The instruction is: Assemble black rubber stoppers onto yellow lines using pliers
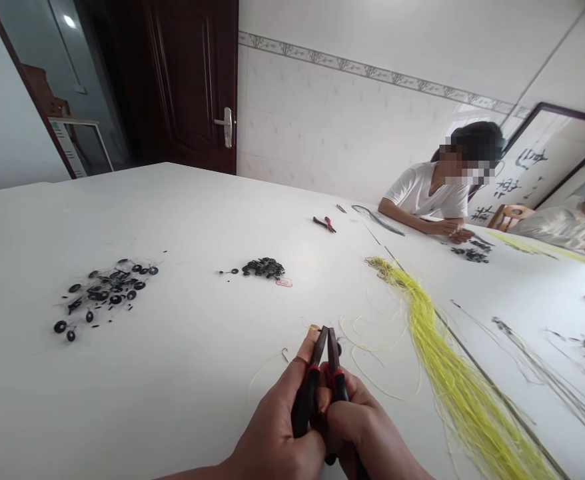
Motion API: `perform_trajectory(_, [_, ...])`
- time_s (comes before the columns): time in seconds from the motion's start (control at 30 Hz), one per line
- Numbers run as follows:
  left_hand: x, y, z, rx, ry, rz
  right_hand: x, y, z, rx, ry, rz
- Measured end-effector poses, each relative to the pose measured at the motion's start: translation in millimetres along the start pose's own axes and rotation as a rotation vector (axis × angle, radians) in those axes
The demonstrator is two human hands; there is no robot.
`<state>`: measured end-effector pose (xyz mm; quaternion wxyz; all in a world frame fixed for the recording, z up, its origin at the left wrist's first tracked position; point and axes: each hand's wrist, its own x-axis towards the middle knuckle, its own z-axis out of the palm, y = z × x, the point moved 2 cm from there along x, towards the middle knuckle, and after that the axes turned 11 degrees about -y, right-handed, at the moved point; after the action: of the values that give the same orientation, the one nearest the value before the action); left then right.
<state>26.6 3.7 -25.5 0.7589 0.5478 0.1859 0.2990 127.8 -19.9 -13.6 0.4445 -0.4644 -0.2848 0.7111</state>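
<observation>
Two black-and-red pliers come together at their tips in the lower middle of the view. My left hand is closed around the left pliers, its index finger stretched along the jaw. Wrapped around the right pliers is my right hand. A tiny dark piece and thin yellow line show at the tips, too small to make out. A small round black piece sits just right of the jaws. A small fish hook lies left of my left index finger, with thin line trailing from it.
A bundle of yellow line runs along the table's right side. Piles of black ring-like pieces and smaller black parts lie left and centre. Other pliers rest farther back. Two people sit along the far right side.
</observation>
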Motion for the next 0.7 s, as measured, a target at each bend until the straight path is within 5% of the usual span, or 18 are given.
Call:
perform_trajectory(0.3, [-3.9, -3.9, 3.8, -0.289, -0.054, 0.039, 4.0, 13.4, -8.1, 0.049, -0.054, -0.024])
perform_trajectory(0.7, [-3.7, 3.9, 9.3, -0.307, 0.012, -0.019, -2.1, 9.6, -4.8, 0.086, -0.062, -0.046])
